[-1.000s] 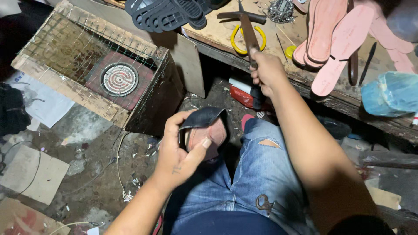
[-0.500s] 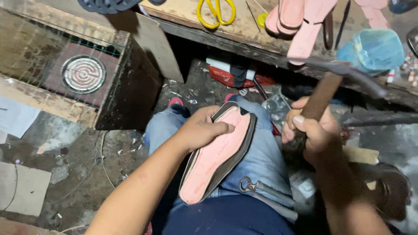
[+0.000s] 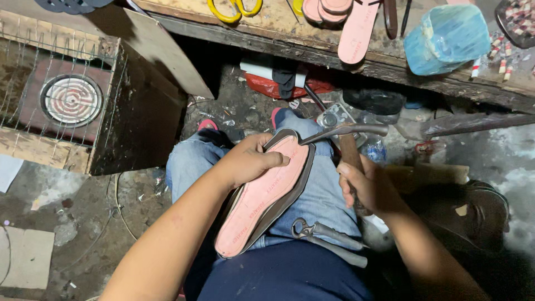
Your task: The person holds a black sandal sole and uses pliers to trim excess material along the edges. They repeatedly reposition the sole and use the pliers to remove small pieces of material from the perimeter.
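Both hands grip: left hand (image 3: 251,161) pins the pink-soled shoe (image 3: 264,198), right hand (image 3: 370,189) clasps the hammer (image 3: 345,134); a stray blow could hit the fingers (image 3: 276,160).

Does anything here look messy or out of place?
Yes: metal pincers lie loose on the person's jeans-clad lap, beside the pink-soled shoe, where they could slide off. Scraps and wire litter the dirty floor.

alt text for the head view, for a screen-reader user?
Seen from above, a seated person's left hand steadies a pink-soled shoe on their jeans-clad lap while the right hand holds a hammer with its head at the shoe's toe. Pincers lie on the lap; a workbench above holds yellow scissors and pink insoles.
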Tool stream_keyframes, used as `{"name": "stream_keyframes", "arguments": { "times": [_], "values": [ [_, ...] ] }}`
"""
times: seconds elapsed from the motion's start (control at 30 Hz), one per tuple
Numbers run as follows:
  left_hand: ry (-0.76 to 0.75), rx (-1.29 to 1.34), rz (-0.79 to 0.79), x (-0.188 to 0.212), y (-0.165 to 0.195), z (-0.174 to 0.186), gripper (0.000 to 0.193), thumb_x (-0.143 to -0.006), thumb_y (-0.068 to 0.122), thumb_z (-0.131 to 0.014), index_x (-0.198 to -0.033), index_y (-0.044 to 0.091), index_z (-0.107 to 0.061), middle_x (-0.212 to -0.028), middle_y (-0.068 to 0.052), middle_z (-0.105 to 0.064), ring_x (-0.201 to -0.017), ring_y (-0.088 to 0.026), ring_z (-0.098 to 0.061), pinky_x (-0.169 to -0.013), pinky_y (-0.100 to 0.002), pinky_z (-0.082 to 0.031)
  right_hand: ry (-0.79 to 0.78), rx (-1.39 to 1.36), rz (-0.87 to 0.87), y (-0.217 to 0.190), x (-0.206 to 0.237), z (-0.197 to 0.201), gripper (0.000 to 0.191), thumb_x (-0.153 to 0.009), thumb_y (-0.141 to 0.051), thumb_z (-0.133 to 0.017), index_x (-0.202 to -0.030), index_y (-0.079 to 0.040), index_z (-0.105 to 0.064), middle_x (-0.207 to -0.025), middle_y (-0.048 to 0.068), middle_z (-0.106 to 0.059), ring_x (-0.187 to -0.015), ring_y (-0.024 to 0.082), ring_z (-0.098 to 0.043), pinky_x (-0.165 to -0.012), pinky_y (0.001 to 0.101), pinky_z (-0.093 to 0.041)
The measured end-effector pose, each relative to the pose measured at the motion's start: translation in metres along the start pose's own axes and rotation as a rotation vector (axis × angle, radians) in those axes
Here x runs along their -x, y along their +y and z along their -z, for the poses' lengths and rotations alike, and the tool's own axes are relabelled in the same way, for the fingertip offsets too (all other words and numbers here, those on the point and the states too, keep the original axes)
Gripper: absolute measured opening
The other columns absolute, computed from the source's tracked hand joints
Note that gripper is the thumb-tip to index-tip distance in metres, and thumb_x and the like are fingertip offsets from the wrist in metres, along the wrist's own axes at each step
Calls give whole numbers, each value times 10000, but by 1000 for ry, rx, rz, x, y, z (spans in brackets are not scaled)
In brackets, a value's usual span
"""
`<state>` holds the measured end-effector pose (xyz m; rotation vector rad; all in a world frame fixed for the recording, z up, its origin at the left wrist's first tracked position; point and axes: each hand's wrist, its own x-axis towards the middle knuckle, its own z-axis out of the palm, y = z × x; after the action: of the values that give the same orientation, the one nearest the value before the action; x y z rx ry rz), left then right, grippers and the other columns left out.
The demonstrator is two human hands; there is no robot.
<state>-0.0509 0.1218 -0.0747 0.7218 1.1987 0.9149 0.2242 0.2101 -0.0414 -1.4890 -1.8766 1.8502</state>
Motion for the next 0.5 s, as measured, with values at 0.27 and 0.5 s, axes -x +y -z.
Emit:
{"name": "stream_keyframes", "arguments": {
  "times": [0.27, 0.5],
  "values": [
    [4, 31, 73, -5, -9, 2, 268, -808, 145, -754, -1036, 10, -715, -865, -20, -735, -743, -107, -673, -688, -273, -550, 107, 277, 353, 7, -7, -8, 227, -923, -188, -679, -930, 17, -583, -728, 173, -638, -622, 245, -630, -600, 387, -514],
    [-12, 32, 19, -5, -11, 2, 286, -824, 162, -763, -1059, 4, -719, -884, -19, -723, -763, -104, -653, -705, -270, -540, 188, 594, 299, -7, 7, 2, 359, -874, -288, -753, -1062, 8, -675, -905, 193, -726, -855, 302, -729, -779, 410, -562]
  ]
}}
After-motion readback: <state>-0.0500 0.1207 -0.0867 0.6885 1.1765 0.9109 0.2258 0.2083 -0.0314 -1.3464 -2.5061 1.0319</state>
